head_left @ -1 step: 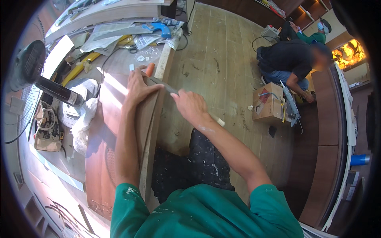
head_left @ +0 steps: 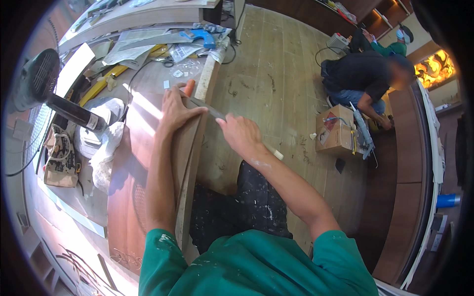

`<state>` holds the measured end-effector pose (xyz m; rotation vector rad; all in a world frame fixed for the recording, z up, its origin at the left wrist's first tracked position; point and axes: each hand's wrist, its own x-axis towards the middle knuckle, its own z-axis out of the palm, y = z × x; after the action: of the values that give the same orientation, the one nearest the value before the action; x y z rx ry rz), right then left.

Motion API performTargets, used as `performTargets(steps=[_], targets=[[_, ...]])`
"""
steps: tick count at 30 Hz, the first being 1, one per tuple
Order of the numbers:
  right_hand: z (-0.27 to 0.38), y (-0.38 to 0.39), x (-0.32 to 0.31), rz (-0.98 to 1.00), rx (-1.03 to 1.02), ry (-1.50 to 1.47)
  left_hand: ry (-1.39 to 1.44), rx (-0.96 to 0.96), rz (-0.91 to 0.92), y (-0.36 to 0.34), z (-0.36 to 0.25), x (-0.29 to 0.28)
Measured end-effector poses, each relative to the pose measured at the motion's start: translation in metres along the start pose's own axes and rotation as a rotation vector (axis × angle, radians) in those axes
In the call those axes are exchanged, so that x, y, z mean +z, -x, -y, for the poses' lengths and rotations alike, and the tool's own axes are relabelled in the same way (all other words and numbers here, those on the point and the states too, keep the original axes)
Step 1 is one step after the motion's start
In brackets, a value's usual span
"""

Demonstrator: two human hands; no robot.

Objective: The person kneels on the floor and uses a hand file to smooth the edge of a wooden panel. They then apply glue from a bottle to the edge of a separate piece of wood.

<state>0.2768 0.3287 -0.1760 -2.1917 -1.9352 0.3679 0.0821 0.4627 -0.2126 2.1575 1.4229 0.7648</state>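
Gripping a flat grey metal file (head_left: 210,111), my right hand (head_left: 242,132) is curled closed; my left hand (head_left: 174,111), thumb spread, sits at the file's far end over a smooth brown wooden panel (head_left: 124,197), its hold unclear. A cardboard box (head_left: 330,140), contents indistinct, stands beside a caulking gun (head_left: 364,134).

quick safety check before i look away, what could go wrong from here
The left hand lies against the grey flat tool that the right hand grips, so a slip might scrape its fingers or thumb.

The brown board under the left forearm could shift if it is not fixed; I cannot tell whether it is.

The blue-handled saw lies with its handle near the table's edge, so a bump might knock it down.
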Motion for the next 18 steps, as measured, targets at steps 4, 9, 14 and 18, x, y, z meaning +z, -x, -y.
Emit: performTargets(steps=[4,9,14,18], targets=[[0.000,-0.012,-0.006,-0.001,-0.011,0.025,0.002,0.065,-0.041,-0.006,0.000,0.002],[0.002,-0.016,0.004,-0.026,-0.034,0.024,0.059,-0.017,0.013,-0.010,0.001,-0.010],[-0.008,0.008,-0.006,0.033,0.011,-0.063,0.116,0.036,0.013,-0.009,0.003,-0.009],[-0.038,0.022,-0.014,0.035,0.067,-0.187,0.294,0.038,-0.015,-0.014,0.025,-0.006]])
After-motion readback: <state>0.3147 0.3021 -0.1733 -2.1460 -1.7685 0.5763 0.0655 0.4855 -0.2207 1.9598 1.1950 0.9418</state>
